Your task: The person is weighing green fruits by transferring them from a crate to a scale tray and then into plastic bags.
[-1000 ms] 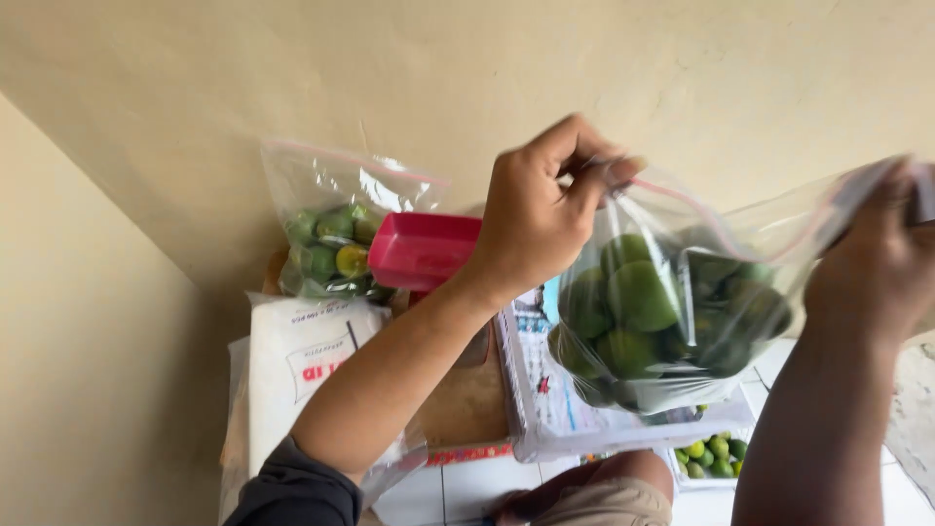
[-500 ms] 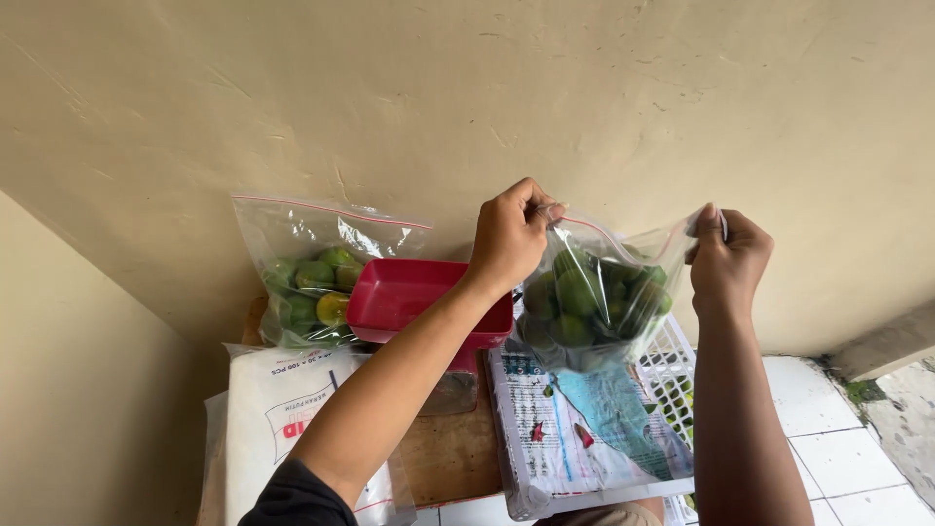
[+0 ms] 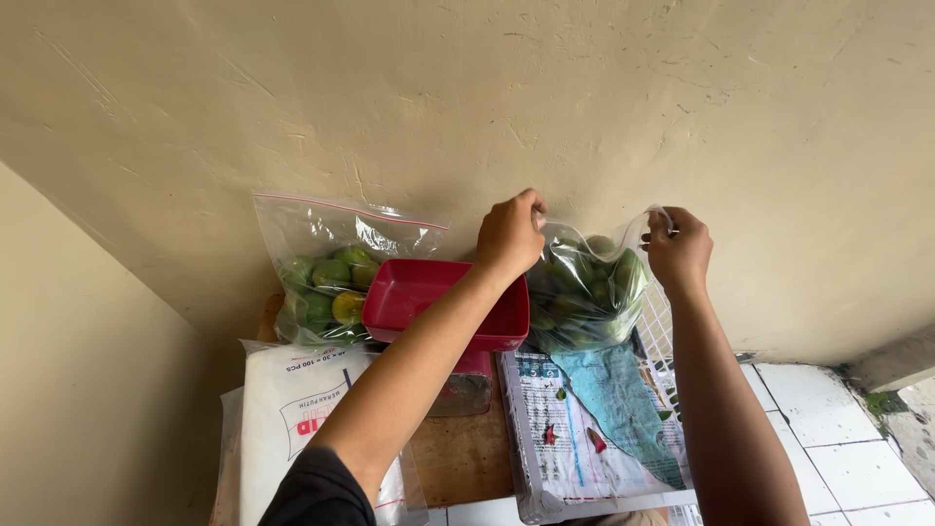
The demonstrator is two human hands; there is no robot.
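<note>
Beige plaster wall (image 3: pixel 682 107) fills most of my view, rough and scratched, with a small wooden table (image 3: pixel 463 453) pushed against it and white floor tiles (image 3: pixel 828 429) at lower right.

My left hand (image 3: pixel 510 234) is closed, pinching the top left corner of a clear plastic zip bag full of green limes (image 3: pixel 584 292). My right hand (image 3: pixel 679 248) is closed too, pinching the same bag's top right corner. Bag is stretched between both hands, its mouth up near the wall and its bottom hanging just above a white wire crate lined with printed newspaper (image 3: pixel 575 438). I cannot tell whether the zip strip is sealed or not.

Just left of the held bag sits a red square plastic tray (image 3: pixel 429 292), on top of a small weighing scale with a shiny body (image 3: pixel 466 388); my left forearm crosses in front of it. Further left, a second clear zip bag of green and yellowish limes (image 3: pixel 326 278) leans upright against the wall, touching the tray's left edge. Below that, a white plastic pack with red and dark print (image 3: pixel 292 419) lies at the table's left end. A strip of teal cloth or paper (image 3: pixel 623 404) lies over the newspaper in the crate, under the held bag.
</note>
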